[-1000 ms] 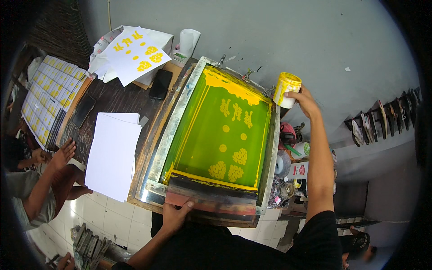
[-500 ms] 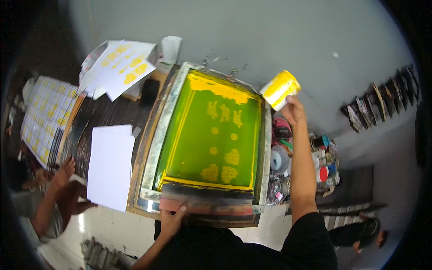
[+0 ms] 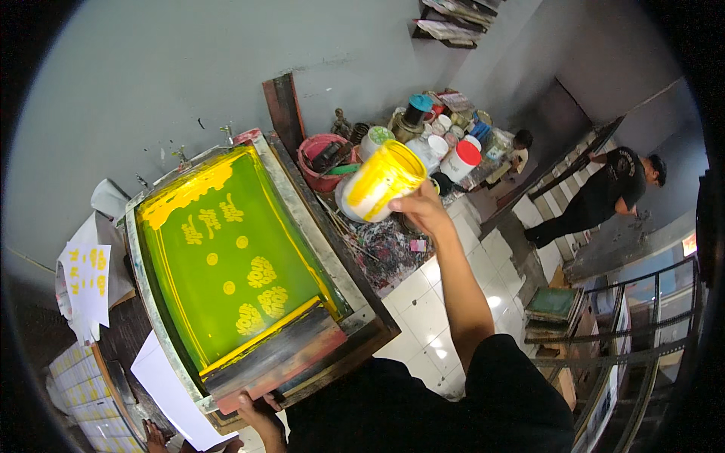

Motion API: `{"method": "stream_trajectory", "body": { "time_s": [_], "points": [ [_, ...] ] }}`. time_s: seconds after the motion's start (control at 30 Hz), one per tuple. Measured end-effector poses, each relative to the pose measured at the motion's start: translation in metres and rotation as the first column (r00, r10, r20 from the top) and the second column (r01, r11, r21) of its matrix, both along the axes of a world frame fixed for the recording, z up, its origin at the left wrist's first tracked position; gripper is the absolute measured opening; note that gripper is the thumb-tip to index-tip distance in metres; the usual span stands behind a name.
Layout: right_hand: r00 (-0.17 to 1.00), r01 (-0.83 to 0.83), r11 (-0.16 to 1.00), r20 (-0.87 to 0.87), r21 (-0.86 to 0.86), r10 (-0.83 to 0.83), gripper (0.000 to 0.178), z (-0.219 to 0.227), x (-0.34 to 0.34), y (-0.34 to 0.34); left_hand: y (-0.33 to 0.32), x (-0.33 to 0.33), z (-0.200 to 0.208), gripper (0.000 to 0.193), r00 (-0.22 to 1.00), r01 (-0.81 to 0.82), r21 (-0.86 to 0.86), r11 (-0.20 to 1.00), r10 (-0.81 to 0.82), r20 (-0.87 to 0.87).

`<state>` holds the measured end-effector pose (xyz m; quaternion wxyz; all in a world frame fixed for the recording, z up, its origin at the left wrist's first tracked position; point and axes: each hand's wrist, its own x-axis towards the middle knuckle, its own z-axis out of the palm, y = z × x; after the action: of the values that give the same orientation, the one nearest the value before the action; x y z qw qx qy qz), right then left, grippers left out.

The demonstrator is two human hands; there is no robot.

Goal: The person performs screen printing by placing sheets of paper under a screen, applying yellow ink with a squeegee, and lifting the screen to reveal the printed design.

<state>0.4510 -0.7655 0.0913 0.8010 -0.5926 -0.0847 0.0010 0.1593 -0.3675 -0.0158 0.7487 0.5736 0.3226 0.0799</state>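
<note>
Fingers of the right hand curled closed around a tilted, yellow-smeared ink tub beyond the right edge of the printing screen; likely slick, best gripped low. The left hand pinched the stiff-looking squeegee along the near edge.

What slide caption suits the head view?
Left hand on a squeegee across a green printing screen; right hand holding a yellow-smeared tub.

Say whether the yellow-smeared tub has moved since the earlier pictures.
Yes: the tub has moved right, away from the screen frame.
</note>
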Motion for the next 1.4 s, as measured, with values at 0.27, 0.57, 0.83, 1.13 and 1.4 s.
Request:
{"method": "stream_trajectory", "body": {
  "time_s": [0.27,0.57,0.83,1.13,1.4],
  "points": [
    [0.948,0.280,0.910,-0.063,-0.305,-0.313,0.075,-0.057,-0.072,-0.083,0.006,-0.006,-0.013,0.063,0.999,-0.039,-0.062,0.997,0.038,-0.019],
    [0.941,0.293,0.812,0.002,-0.505,-0.338,0.082,-0.170,-0.068,-0.074,0.004,-0.003,0.000,0.063,0.998,0.036,-0.057,0.998,-0.034,0.047],
    [0.917,0.313,0.695,0.017,-0.647,-0.397,0.083,-0.207,-0.072,-0.072,0.006,-0.005,-0.005,0.063,1.000,0.005,-0.060,0.998,-0.006,-0.011],
    [0.835,0.471,0.538,0.157,-0.700,-0.527,0.107,-0.129,-0.106,-0.045,0.002,-0.005,-0.002,0.060,1.000,-0.005,-0.007,1.000,0.005,0.022],
    [0.483,0.203,0.303,0.364,-0.931,0.796,0.059,-0.011,-0.156,0.154,-0.001,0.000,0.006,0.060,0.998,0.036,-0.016,0.999,-0.036,0.052]
  ]
}}
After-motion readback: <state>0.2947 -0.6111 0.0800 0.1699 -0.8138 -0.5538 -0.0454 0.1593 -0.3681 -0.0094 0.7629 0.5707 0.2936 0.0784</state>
